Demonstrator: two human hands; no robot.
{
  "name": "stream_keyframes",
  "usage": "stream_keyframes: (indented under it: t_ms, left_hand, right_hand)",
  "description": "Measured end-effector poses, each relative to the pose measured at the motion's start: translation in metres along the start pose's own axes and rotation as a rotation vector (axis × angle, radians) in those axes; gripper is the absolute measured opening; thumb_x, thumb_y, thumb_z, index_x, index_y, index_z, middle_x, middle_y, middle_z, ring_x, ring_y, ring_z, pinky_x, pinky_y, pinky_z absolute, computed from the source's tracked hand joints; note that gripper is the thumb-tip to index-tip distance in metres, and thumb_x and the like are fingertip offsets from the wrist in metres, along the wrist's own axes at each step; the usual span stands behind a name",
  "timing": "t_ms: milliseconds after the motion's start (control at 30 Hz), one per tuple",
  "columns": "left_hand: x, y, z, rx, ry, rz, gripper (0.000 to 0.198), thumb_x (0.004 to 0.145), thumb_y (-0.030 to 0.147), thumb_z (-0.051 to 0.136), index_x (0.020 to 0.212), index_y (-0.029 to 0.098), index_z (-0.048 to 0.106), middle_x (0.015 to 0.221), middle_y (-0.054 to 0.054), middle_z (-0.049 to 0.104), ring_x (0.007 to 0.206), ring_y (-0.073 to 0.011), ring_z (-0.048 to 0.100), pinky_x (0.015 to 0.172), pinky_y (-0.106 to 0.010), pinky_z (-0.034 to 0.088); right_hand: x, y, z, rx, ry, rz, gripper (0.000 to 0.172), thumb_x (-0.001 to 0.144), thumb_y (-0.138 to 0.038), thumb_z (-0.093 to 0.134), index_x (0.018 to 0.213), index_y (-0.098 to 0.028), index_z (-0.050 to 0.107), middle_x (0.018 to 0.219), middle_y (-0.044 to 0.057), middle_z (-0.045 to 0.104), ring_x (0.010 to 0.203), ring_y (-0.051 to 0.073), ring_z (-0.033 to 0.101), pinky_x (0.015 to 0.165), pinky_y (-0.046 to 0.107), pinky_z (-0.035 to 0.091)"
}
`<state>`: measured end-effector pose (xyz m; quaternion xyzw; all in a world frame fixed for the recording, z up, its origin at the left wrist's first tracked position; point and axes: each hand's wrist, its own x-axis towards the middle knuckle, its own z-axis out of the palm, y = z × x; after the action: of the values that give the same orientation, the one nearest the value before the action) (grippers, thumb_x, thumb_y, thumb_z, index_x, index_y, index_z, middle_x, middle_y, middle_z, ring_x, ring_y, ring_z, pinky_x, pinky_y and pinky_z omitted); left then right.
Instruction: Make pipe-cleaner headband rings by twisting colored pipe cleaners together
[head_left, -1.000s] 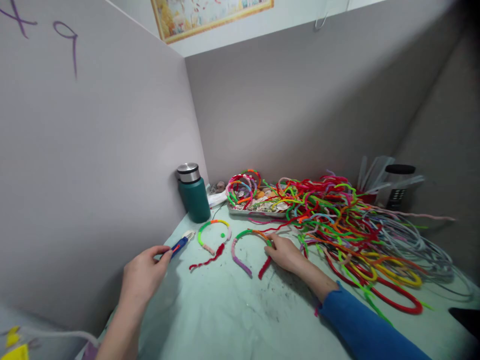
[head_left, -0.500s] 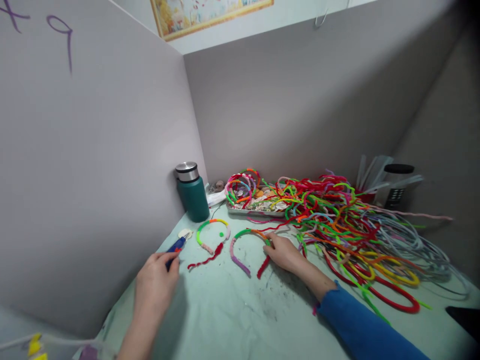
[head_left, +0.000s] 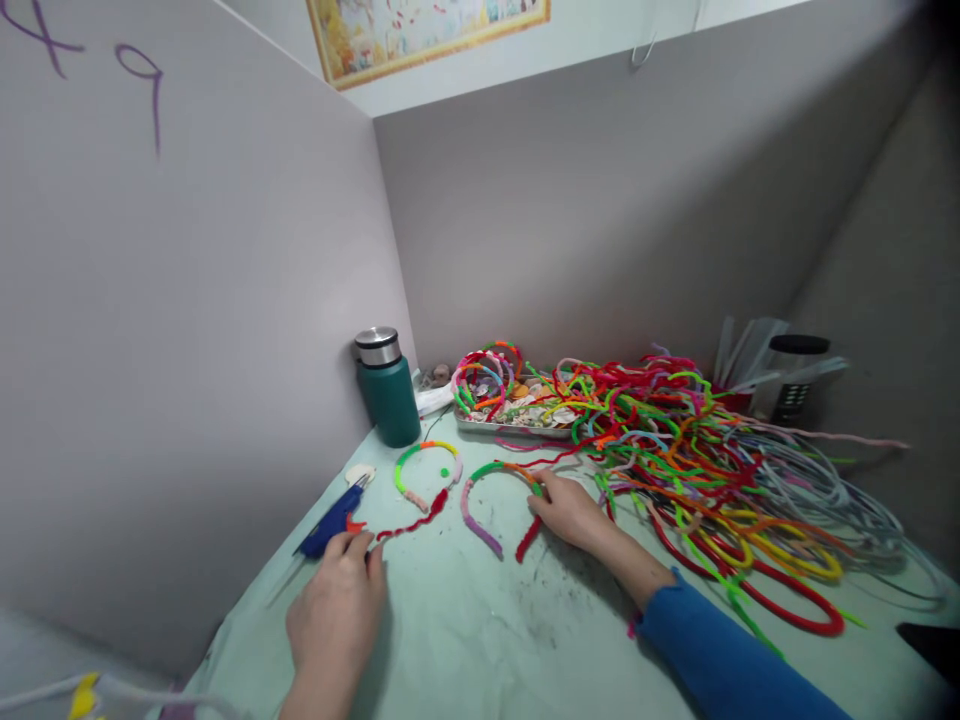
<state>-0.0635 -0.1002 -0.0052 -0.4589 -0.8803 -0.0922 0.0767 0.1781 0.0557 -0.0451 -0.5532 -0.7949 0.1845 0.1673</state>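
A blue glue gun (head_left: 334, 522) with an orange trigger lies on the cloth at the left, its tip by a pale round pad (head_left: 360, 474). Just in front of it is my left hand (head_left: 336, 605), fingers loosely bent and apart, with nothing visible in them. My right hand (head_left: 566, 508) pinches the right side of a headband (head_left: 471, 495) wrapped in purple, pink, green, orange and red fuzzy stems. Behind and left lies a second wrapped headband (head_left: 400, 472), with a loose, twisted red stem (head_left: 416, 524) trailing from its end.
A teal bottle (head_left: 390, 402) stands by the left partition. At the back, a metal tray (head_left: 517, 428) holds small pieces and finished bands. A large tangle of colourful fuzzy stems (head_left: 667, 420) covers the right side, near a black-lidded jar (head_left: 793, 375) and coiled grey bands (head_left: 832, 500).
My left hand has let go of the glue gun, which now lies on the table, and drawn back toward me and rightward. My right hand stays on the headband.
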Motion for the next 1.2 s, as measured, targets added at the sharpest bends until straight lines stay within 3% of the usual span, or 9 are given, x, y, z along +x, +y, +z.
stream_keyframes:
  t_ms: [167,333,433,667,767,867,1033,1200]
  left_hand:
    - [0.002,0.000,0.002,0.082,0.133,0.047,0.032,0.087,0.037,0.040,0.105,0.024,0.063,0.106,-0.007,0.058,0.090,-0.0247,0.057,0.062,-0.032,0.041]
    - [0.012,-0.005,0.010,0.054,0.038,0.006,0.037,0.086,0.036,0.039,0.115,0.020,0.055,0.116,-0.010,0.051,0.076,-0.0224,0.060,0.056,-0.032,0.041]
    - [0.018,-0.005,0.011,0.024,0.013,0.013,0.038,0.087,0.035,0.038,0.116,0.017,0.054,0.119,-0.012,0.050,0.083,-0.0240,0.060,0.061,-0.032,0.042]
    - [0.034,0.000,-0.004,0.080,-0.026,0.028,0.040,0.085,0.044,0.038,0.110,0.019,0.057,0.110,-0.012,0.058,0.082,-0.0288,0.062,0.062,-0.037,0.044]
    - [0.059,-0.002,-0.009,0.117,0.031,0.059,0.035,0.086,0.033,0.036,0.108,0.020,0.059,0.100,-0.012,0.063,0.091,-0.0308,0.060,0.066,-0.037,0.045]
    - [0.096,-0.006,-0.009,0.110,-0.064,0.092,0.036,0.082,0.018,0.036,0.110,0.021,0.060,0.104,-0.013,0.065,0.096,-0.0300,0.060,0.071,-0.036,0.045]
    - [0.150,-0.008,0.001,0.100,-0.146,0.132,0.045,0.076,0.021,0.050,0.121,0.025,0.056,0.108,-0.012,0.067,0.098,-0.0263,0.062,0.073,-0.030,0.047]
    - [0.181,-0.004,0.015,0.115,-0.202,0.190,0.043,0.070,0.022,0.057,0.113,0.025,0.062,0.112,-0.012,0.065,0.103,-0.0271,0.060,0.077,-0.031,0.047]
  right_hand:
    - [0.001,-0.003,-0.002,-0.010,-0.008,0.011,0.027,0.077,-0.023,0.046,0.100,-0.014,0.057,0.084,0.010,0.065,0.077,0.021,0.058,0.060,0.026,0.029]
    - [0.001,-0.003,-0.002,0.010,-0.002,0.001,0.028,0.077,-0.023,0.046,0.101,-0.015,0.057,0.081,0.009,0.065,0.076,0.020,0.057,0.060,0.025,0.028]
    - [0.000,-0.003,-0.002,0.007,0.003,0.001,0.028,0.077,-0.024,0.046,0.102,-0.014,0.057,0.080,0.008,0.065,0.075,0.020,0.056,0.059,0.025,0.028]
    - [0.000,-0.003,-0.002,0.002,0.003,-0.002,0.027,0.077,-0.023,0.045,0.100,-0.015,0.057,0.081,0.008,0.065,0.073,0.020,0.056,0.058,0.025,0.027]
    - [-0.001,-0.004,-0.003,-0.012,-0.002,0.002,0.027,0.078,-0.024,0.045,0.101,-0.015,0.057,0.086,0.010,0.066,0.078,0.021,0.058,0.060,0.026,0.029]
    - [-0.002,-0.005,-0.004,-0.016,-0.001,-0.004,0.028,0.079,-0.024,0.045,0.102,-0.014,0.056,0.091,0.011,0.066,0.083,0.022,0.059,0.063,0.026,0.030]
    - [-0.002,-0.007,-0.006,-0.015,-0.007,0.003,0.029,0.080,-0.024,0.044,0.104,-0.014,0.056,0.094,0.012,0.067,0.087,0.023,0.060,0.065,0.027,0.032]
    - [0.000,-0.008,-0.007,-0.021,-0.025,0.020,0.027,0.079,-0.023,0.045,0.102,-0.015,0.056,0.092,0.011,0.067,0.086,0.023,0.061,0.065,0.027,0.032]
